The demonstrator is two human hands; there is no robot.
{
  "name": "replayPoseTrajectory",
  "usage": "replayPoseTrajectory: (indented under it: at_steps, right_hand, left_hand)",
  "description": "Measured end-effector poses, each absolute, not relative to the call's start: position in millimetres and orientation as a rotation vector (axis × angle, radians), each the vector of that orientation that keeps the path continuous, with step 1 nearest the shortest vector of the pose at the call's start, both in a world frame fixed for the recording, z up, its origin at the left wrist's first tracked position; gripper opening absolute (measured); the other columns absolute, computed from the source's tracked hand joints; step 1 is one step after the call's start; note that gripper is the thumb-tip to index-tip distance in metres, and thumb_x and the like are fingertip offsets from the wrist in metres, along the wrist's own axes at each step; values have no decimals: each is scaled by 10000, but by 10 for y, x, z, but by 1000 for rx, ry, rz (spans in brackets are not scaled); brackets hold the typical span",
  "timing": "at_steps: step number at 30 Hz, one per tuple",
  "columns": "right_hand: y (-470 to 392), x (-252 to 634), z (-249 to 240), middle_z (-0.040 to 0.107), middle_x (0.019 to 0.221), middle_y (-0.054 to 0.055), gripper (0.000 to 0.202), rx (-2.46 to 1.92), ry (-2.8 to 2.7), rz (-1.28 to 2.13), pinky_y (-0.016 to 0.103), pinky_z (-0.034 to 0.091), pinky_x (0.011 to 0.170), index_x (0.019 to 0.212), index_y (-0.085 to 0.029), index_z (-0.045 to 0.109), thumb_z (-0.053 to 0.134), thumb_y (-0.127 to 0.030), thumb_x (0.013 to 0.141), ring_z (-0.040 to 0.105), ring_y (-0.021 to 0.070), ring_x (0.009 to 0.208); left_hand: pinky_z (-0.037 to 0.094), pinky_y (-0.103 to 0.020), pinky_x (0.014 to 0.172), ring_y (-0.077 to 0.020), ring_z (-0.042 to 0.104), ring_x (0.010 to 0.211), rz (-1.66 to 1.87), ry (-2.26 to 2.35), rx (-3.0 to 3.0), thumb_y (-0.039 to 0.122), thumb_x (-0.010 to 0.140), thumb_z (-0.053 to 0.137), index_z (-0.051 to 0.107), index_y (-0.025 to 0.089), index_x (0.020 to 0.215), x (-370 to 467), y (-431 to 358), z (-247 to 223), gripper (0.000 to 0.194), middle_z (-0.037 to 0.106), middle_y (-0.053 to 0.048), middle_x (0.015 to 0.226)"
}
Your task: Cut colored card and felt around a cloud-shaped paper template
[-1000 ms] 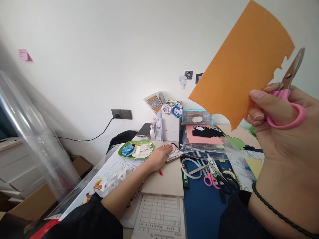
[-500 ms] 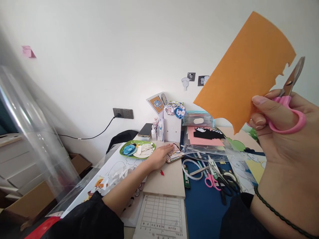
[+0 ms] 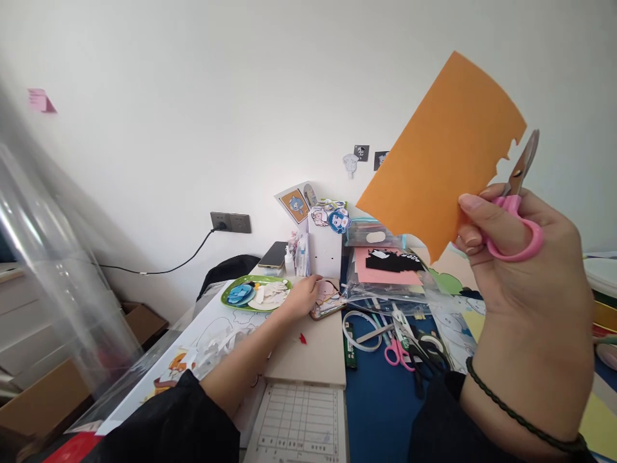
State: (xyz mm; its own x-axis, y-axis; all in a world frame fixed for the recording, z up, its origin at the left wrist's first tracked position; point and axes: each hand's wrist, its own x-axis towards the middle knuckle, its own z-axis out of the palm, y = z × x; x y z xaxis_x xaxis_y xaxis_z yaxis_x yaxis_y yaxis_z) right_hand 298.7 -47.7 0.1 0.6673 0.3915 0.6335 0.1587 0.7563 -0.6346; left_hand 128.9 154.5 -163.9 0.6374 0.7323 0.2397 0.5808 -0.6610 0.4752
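1. White paper scraps [image 3: 216, 347] lie in a loose heap at the left of the surface, apparently waste from cutting already done.

2. A green tray [image 3: 270, 280] carries blue cut pieces [image 3: 240, 294] on its left and white cut pieces [image 3: 272, 294] on its right; these look finished as far as cutting goes.

3. The left hand [image 3: 303, 297], free of any tool, reaches to the left edge of an illustrated case [image 3: 330, 301] lying flat on a pale board [image 3: 308, 360]. Whether its fingers grip or merely touch the case cannot be told. A small red scrap [image 3: 303, 338] rests nearby.

4. Black cut paper [image 3: 390, 260] lies on a pink sheet [image 3: 405, 278] toward the wall; nearer, spare scissors [image 3: 397, 346] sit unused.

5. Raised above the surface, an orange paper sheet [image 3: 443, 154] shows jagged notches along its right edge and a curved bite at the bottom. Cutting appears partly done; a broad, unnotched area remains.

6. At right, the right hand [image 3: 520, 276] pinches the sheet's lower corner between thumb and fingers while keeping pink-handled scissors [image 3: 511, 200] hooked in its grasp. The blades point upward beside the notched edge, making no cut.
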Motion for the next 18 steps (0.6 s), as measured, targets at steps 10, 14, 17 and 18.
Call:
replayPoseTrajectory:
  at_steps: [10,14,17,18]
  right_hand:
    - [-494,3111,-13,552,533,-67,151,-676,-822,167,150,368,369,663,-148,617,718,-36,656,477,35,380]
    - [-499,3105,-15,550,549,-70,151,-682,-821,172,148,364,375,676,-151,615,711,-35,675,475,31,386]
    - [-500,3099,-21,558,562,-64,146,-682,-830,176,147,371,379,674,-150,624,718,-38,675,478,30,391]
    - [-501,3099,-23,557,561,-63,146,-681,-830,172,147,373,378,667,-149,625,720,-38,674,477,30,390]
  left_hand:
    - [499,-434,857,-222,591,1010,566,1072,2461,301,908,528,564,170,1158,1387,1586,-1670,284,581,-95,1186]
    - [497,-439,858,-225,590,1013,559,1074,2435,303,905,533,565,164,1154,1392,1568,-1639,286,583,-94,1182]
    - [496,-438,860,-224,590,1013,557,1070,2410,304,906,531,567,166,1152,1391,1565,-1617,285,583,-94,1183]
    - [496,-437,860,-224,591,1012,557,1069,2401,305,907,531,567,167,1152,1387,1569,-1607,284,583,-94,1183]
